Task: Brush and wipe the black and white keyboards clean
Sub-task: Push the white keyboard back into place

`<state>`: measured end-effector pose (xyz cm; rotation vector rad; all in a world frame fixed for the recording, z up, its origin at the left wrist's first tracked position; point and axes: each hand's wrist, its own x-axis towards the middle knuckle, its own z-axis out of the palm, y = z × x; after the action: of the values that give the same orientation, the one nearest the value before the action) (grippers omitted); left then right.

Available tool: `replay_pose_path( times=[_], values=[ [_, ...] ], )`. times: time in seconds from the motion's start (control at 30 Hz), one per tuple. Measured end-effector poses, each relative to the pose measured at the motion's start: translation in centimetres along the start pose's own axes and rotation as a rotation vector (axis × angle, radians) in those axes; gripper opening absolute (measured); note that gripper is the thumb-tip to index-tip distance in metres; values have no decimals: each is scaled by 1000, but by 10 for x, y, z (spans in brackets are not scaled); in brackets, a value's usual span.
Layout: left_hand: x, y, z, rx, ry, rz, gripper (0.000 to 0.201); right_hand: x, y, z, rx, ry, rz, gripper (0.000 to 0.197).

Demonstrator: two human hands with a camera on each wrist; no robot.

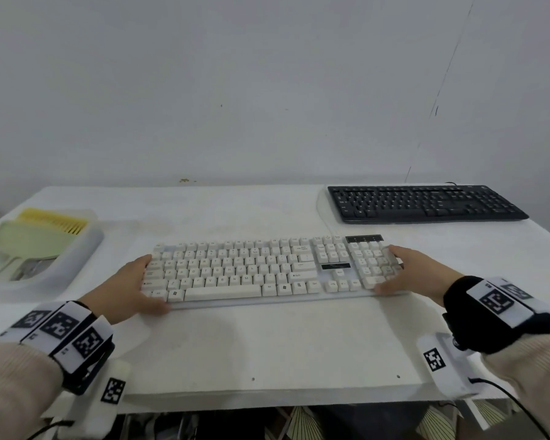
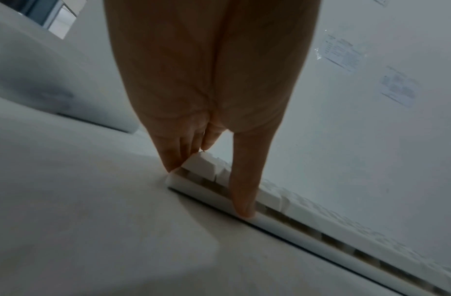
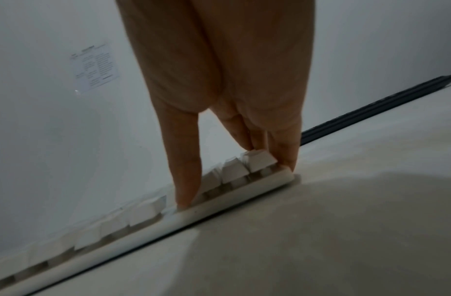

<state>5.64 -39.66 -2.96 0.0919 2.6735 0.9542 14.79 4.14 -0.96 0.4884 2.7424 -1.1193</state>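
The white keyboard (image 1: 235,268) lies flat in the middle of the white table (image 1: 267,350). My left hand (image 1: 131,284) holds its left end, with the thumb on the front rim and the fingers along the side. My right hand (image 1: 416,271) holds the right end the same way, its fingers lying over the number pad. The left wrist view shows my left hand (image 2: 209,190) spanning the corner of the white keyboard (image 2: 308,238). In the right wrist view, my right hand (image 3: 235,186) spans the opposite corner of the white keyboard (image 3: 133,234). The black keyboard (image 1: 426,201) sits at the back right, untouched.
A translucent tray (image 1: 86,249) stands at the left edge, holding a yellow brush (image 1: 58,219) and a pale green tool (image 1: 29,239). The black keyboard (image 3: 371,112) shows as a dark bar beyond my right hand. A plain wall rises right behind the table.
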Motion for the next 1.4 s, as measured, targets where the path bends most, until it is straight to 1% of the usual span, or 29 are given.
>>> replay_pose_path(
  times=[0.07, 0.17, 0.2, 0.33, 0.5, 0.53, 0.67, 0.8, 0.93, 1.07, 1.17, 1.3, 1.4],
  values=[
    [1, -6, -6, -19, 10, -8, 108, 6, -9, 6, -32, -4, -24, 52],
    [6, -12, -13, -44, 22, -24, 95, 14, -21, 13, -71, -19, -52, 51],
    [8, -14, -16, -43, 28, -26, 94, 17, -24, 16, -84, -23, -62, 51],
    [16, -20, -27, -6, 39, -53, 100, 28, -36, 23, -94, -10, -73, 51],
    [28, -26, -36, 16, 56, -55, 99, 39, -50, 29, -98, -18, -70, 53],
    [30, -26, -37, 22, 63, -58, 97, 42, -52, 30, -99, -17, -70, 53],
    [39, -22, -37, 29, 116, -68, 76, 50, -62, 33, -118, -7, -63, 54],
    [49, -21, -41, 15, 143, -79, 70, 58, -74, 36, -131, 1, -35, 62],
    [58, -20, -46, -26, 146, -109, 73, 64, -83, 37, -148, 12, -11, 69],
    [69, -17, -52, -36, 138, -141, 76, 75, -89, 39, -161, -9, -5, 64],
    [76, -12, -55, 1, 142, -164, 74, 83, -94, 39, -176, 3, 19, 68],
    [85, -7, -59, 21, 141, -181, 77, 95, -100, 40, -148, 25, 47, 69],
    [93, -2, -62, 21, 138, -193, 76, 105, -102, 41, -150, 29, 51, 71]
  ],
)
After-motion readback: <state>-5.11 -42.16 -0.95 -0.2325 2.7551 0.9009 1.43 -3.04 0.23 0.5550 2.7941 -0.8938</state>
